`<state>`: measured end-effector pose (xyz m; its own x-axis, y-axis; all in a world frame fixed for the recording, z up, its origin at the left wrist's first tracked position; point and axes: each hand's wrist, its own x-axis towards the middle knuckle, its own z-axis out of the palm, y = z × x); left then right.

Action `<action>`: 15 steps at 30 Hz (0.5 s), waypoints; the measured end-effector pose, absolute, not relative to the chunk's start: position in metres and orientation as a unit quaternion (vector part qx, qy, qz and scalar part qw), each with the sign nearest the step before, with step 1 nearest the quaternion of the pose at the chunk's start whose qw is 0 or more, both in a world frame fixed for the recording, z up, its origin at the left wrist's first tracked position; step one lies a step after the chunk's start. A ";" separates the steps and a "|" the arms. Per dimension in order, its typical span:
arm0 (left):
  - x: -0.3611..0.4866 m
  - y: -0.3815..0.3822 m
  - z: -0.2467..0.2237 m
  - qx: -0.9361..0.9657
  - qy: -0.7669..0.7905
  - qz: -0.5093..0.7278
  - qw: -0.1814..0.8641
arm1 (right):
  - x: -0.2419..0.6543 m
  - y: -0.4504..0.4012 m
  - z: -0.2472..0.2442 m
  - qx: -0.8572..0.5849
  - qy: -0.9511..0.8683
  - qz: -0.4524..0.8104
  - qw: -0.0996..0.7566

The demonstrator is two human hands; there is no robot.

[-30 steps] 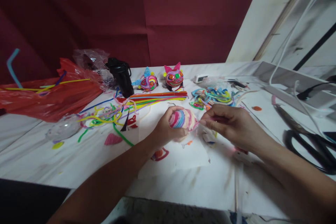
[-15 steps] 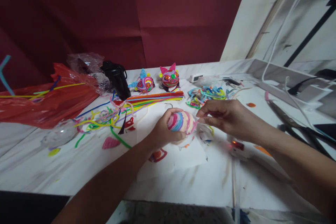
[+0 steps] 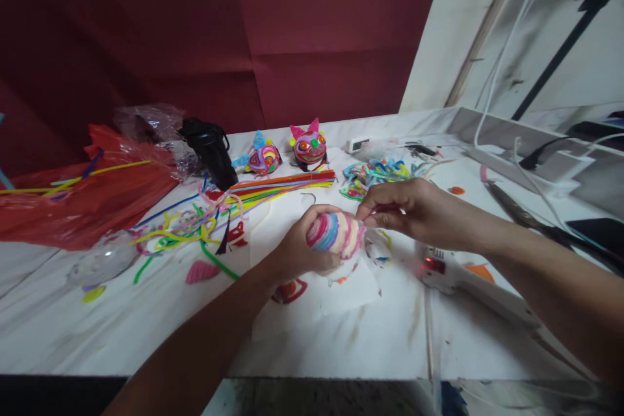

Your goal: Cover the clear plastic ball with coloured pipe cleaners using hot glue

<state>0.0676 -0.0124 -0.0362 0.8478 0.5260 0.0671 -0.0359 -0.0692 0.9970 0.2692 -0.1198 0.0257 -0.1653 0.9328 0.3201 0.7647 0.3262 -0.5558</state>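
A round ball (image 3: 335,234) wound with pink, blue, cream and red fuzzy strips is held above a white paper sheet (image 3: 312,312). My left hand (image 3: 305,244) wraps round its left side, thumb along the bottom. At the ball's upper right edge, the fingertips of my right hand (image 3: 397,208) are pinched together against a pink strip. How much of that strip lies between the fingers is too small to tell. A red and orange piece (image 3: 290,291) rests on the paper below my left hand.
Behind are a black bottle (image 3: 209,151), two decorated heads (image 3: 310,145) and a bundle of fuzzy sticks (image 3: 287,185). On the left lie a red bag (image 3: 112,188) and loose strips. At the right are a white glue gun (image 3: 453,273) and large scissors (image 3: 517,211).
The view has shifted slightly. My right hand has moved a little closer to the ball, its fingertips now at the upper right edge. My left hand still grips the ball.
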 end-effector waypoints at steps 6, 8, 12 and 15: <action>0.067 -0.012 -0.037 0.696 0.162 0.196 0.672 | 0.270 -0.119 0.025 -0.572 -0.730 0.167 0.336; 0.066 -0.011 -0.039 0.700 0.148 0.193 0.671 | 0.269 -0.120 0.025 -0.571 -0.723 0.187 0.342; 0.065 -0.009 -0.042 0.718 0.126 0.192 0.657 | 0.269 -0.119 0.025 -0.576 -0.704 0.219 0.353; 0.064 -0.008 -0.043 0.720 0.116 0.194 0.656 | 0.270 -0.118 0.024 -0.581 -0.684 0.252 0.362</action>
